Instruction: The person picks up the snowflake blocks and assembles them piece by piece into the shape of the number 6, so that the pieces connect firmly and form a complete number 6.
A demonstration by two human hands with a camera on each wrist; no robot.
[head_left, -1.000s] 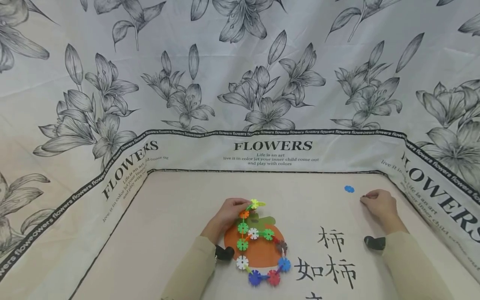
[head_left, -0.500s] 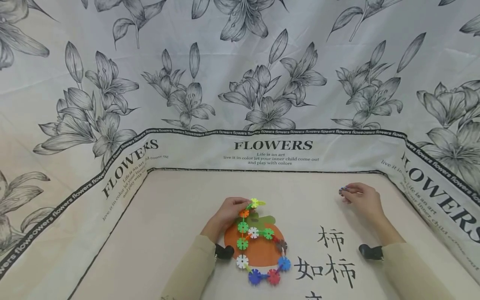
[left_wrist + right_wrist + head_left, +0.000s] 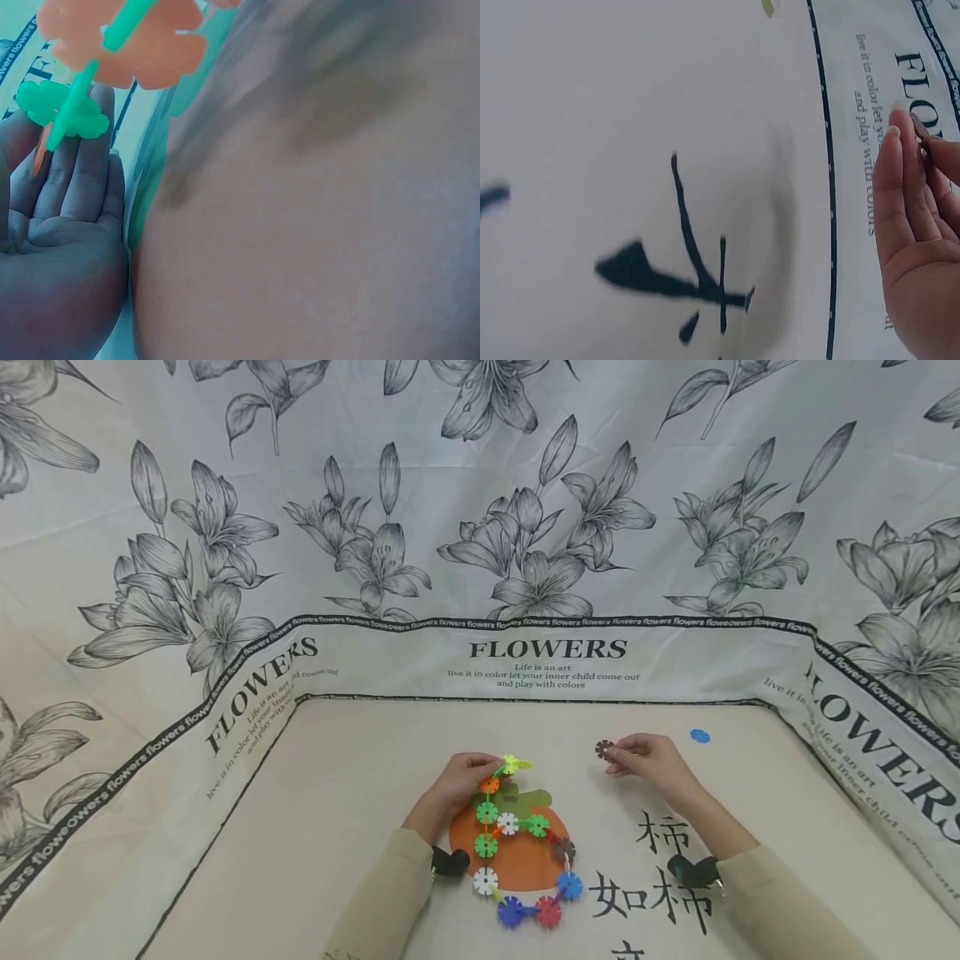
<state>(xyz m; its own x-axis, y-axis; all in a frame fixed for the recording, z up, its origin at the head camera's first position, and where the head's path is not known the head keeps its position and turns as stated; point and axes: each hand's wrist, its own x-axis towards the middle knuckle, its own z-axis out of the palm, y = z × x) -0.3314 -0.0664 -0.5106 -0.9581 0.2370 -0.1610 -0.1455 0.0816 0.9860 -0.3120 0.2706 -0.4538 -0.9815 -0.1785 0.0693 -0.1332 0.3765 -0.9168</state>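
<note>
A chain of colourful snowflake discs (image 3: 486,846) is linked into a loop with a raised end, over the cloth's orange persimmon print. My left hand (image 3: 459,781) pinches the chain near its top, beside an orange disc (image 3: 489,785) and a yellow disc (image 3: 511,764). In the left wrist view, thumb and fingers hold the chain by a green disc (image 3: 64,109). To the right, a dark brown snowflake disc (image 3: 603,750) is pinched between thumb and fingers of my right hand (image 3: 651,764). The right wrist view shows that brown disc (image 3: 921,133) edge-on.
A loose blue snowflake disc (image 3: 700,737) lies on the cloth at the back right, beyond the right hand. Black printed characters (image 3: 663,835) mark the cloth right of the chain. A flower-printed curtain (image 3: 547,660) borders the back and sides.
My right hand has moved left from beside the blue disc, carrying the brown disc toward the chain. The blue disc, covered half a second ago, shows again. The left hand stays put.
</note>
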